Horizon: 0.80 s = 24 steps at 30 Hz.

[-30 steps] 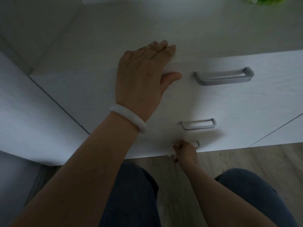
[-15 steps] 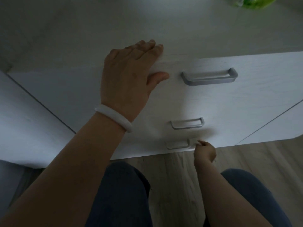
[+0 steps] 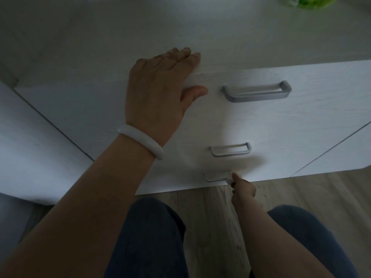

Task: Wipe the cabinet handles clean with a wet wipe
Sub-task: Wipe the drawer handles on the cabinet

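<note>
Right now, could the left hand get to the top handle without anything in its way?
Probably yes. The left hand rests on the cabinet's top edge, its thumb close beside the top handle, with only bare drawer front between them. The right hand is down at the bottom handle.

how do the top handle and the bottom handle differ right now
The top handle is free and untouched; the bottom handle has the right hand at its right end, apparently pressing a wet wipe there. The top handle looks larger and darker grey, the bottom smaller and paler. Both are horizontal bar pulls.

Dim, soft, perhaps slightly blurred.
</note>
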Tool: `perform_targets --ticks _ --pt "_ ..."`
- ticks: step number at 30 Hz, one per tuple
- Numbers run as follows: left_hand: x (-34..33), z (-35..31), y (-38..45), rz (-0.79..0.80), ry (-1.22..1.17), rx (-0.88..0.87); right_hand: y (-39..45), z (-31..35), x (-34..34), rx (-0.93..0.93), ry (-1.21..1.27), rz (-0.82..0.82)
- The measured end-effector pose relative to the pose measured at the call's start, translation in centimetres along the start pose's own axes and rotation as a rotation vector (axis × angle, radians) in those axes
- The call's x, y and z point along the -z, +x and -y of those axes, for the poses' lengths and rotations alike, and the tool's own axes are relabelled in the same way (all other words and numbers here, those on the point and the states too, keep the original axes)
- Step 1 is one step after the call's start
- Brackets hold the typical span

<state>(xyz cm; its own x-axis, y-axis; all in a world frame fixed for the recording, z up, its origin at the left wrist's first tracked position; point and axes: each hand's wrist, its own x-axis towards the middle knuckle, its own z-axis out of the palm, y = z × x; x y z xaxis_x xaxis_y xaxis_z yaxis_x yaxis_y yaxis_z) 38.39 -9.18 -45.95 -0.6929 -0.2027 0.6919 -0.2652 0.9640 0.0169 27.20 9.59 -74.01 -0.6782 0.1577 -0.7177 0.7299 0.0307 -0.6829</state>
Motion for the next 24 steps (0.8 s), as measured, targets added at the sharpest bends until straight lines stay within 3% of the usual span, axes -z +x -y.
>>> perform_targets --ticks 7,16,21,24 --pt "0.0 0.0 0.0 0.001 0.004 -0.005 -0.4 -0.7 -0.7 -0.077 0.173 0.18" --pt "0.0 -0.1 -0.2 -0.018 0.001 -0.005 -1.6 -1.1 -0.6 -0.112 0.252 0.218" --pt "0.1 -0.1 -0.2 -0.02 -0.001 0.0 -1.4 -1.7 0.2 -0.149 0.318 0.155" --pt "0.0 -0.1 -0.1 -0.021 0.0 0.002 -3.0 -2.4 -0.8 -0.092 0.204 0.246"
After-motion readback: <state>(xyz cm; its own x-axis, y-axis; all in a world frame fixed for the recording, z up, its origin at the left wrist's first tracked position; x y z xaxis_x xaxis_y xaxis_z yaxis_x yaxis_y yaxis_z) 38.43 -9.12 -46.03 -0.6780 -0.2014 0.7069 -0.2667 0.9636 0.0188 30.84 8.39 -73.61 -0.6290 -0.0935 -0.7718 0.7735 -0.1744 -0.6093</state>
